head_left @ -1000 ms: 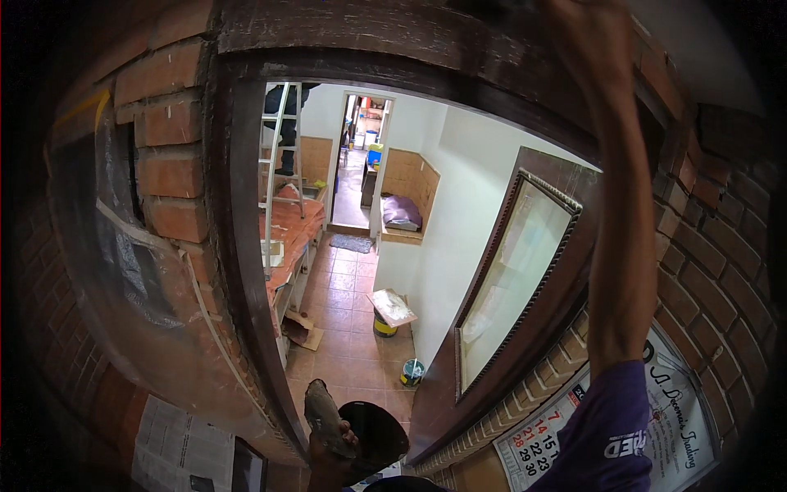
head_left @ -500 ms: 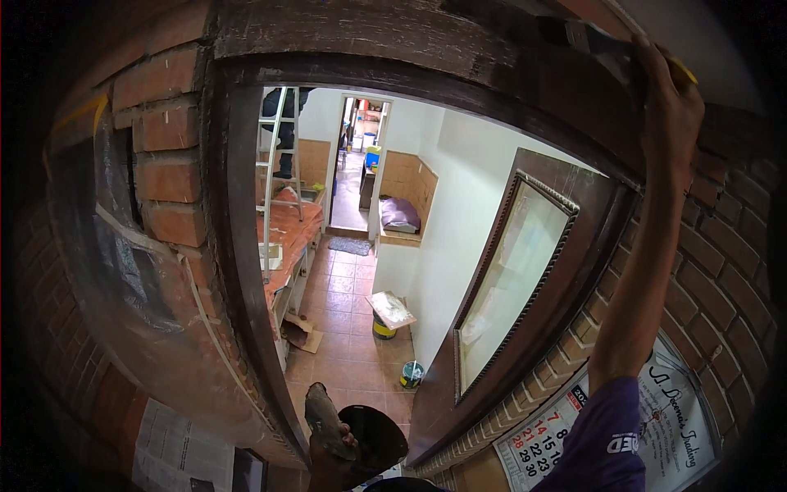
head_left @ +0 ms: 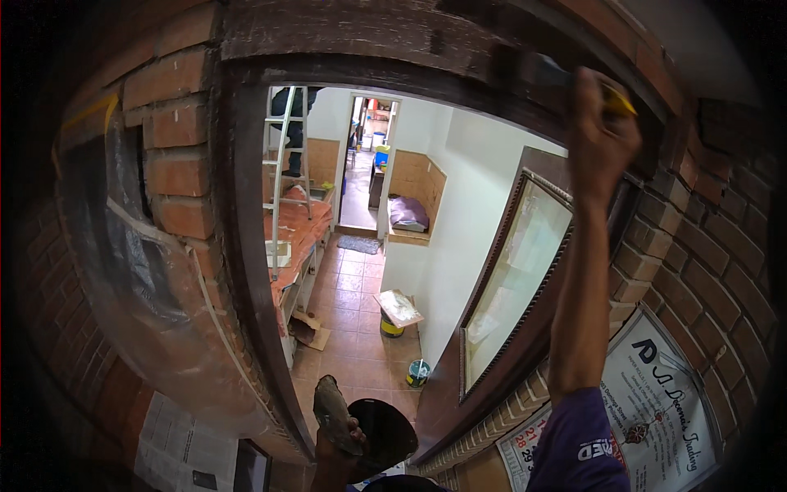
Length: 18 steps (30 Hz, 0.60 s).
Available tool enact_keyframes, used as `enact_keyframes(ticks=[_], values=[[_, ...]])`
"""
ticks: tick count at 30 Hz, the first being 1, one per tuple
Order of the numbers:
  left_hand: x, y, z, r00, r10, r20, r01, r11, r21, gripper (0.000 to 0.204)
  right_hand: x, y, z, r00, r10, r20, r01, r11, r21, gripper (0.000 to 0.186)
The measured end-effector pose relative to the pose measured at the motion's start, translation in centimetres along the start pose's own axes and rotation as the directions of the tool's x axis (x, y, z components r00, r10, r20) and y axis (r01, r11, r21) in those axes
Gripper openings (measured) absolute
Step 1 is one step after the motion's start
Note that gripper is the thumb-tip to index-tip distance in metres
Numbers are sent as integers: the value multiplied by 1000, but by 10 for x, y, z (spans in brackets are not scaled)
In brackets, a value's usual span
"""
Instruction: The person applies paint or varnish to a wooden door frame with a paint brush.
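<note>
In the head view, the right hand (head_left: 602,138) closes around a flat yellow-handled paintbrush (head_left: 548,70), its blurred bristles up at the dark-brown wooden lintel (head_left: 344,34). The left hand (head_left: 338,453), held low, curls its fingers over a grey, lumpy, elongated bundle (head_left: 330,408) beside a round black container (head_left: 392,433), whose own hold I cannot tell. The lintel looks darker, probably coated, toward the right, while its streaked, pale-flecked left stretch seems left to do
</note>
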State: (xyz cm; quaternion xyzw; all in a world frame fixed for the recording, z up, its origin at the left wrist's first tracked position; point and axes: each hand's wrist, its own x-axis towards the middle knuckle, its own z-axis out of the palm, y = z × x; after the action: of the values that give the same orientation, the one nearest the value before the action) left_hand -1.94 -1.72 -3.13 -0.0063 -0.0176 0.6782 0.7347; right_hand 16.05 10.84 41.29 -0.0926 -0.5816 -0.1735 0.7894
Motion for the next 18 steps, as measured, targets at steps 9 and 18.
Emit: enact_keyframes(ticks=[9,18], values=[[5,-8,-12,1000,15,-12,-14,997,78,34,-30,-16,44,965,-254,66,259,962,-87,16],[-2,-12,12,997,-20,-76,32,986,167,31,-17,7,22,1000,18,-13,-17,998,66,17]])
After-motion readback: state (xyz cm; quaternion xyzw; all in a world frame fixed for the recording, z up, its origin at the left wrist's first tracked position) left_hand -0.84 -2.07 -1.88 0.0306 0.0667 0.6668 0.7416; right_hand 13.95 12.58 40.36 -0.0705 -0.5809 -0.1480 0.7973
